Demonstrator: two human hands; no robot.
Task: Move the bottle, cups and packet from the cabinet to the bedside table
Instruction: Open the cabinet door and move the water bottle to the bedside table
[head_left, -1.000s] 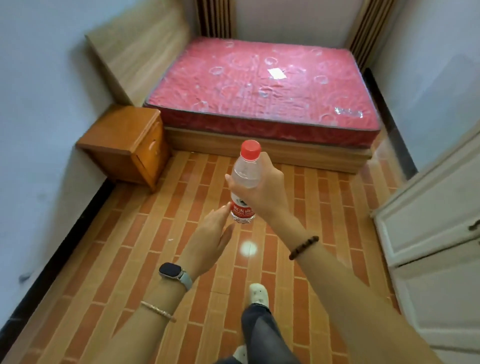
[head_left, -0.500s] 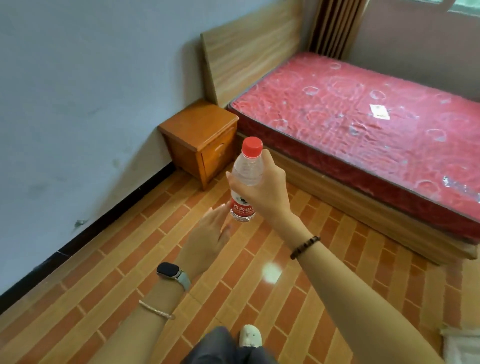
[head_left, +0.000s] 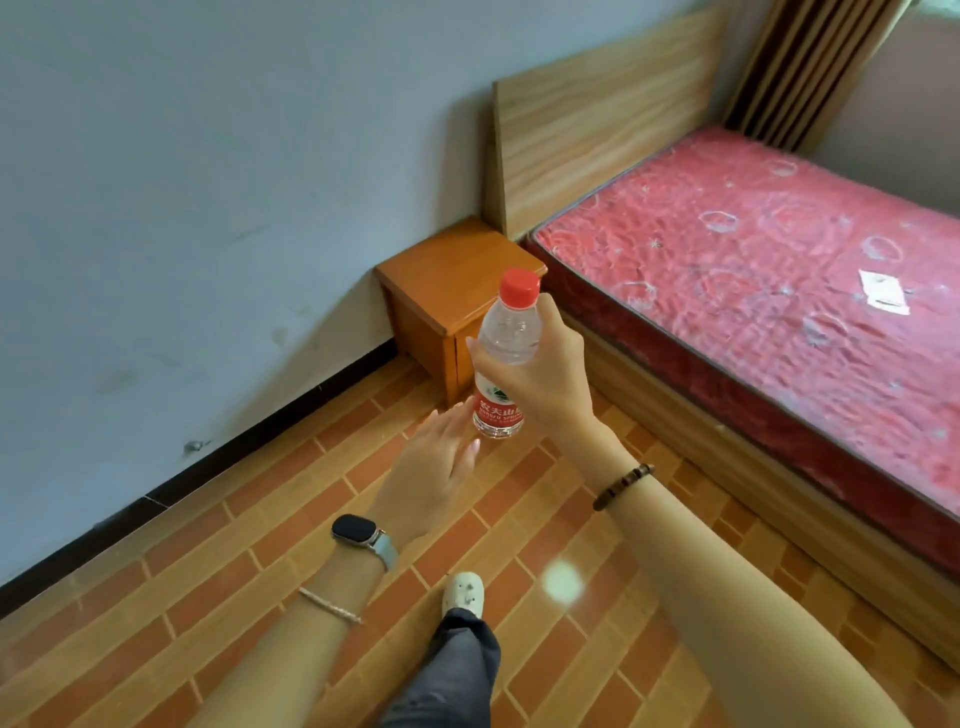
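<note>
A clear plastic water bottle (head_left: 503, 340) with a red cap and red label is upright in the air, gripped around its middle by my right hand (head_left: 548, 375). My left hand (head_left: 431, 475) is just below and left of it, palm down, fingers apart, fingertips near the bottle's base. The orange wooden bedside table (head_left: 449, 270) stands in the corner behind the bottle, between the wall and the bed; its top is bare. The cabinet, cups and packet are out of view.
A bed with a red mattress (head_left: 769, 270) and a wooden headboard (head_left: 597, 135) fills the right side. A blue-grey wall (head_left: 208, 182) runs along the left. The floor is orange tile (head_left: 234, 571). My leg and white shoe (head_left: 462, 595) are below.
The view has swung left and closer: the bedside table has shifted to the middle, right behind the bottle, and the white cabinet has left the frame. Both hands keep their pose.
</note>
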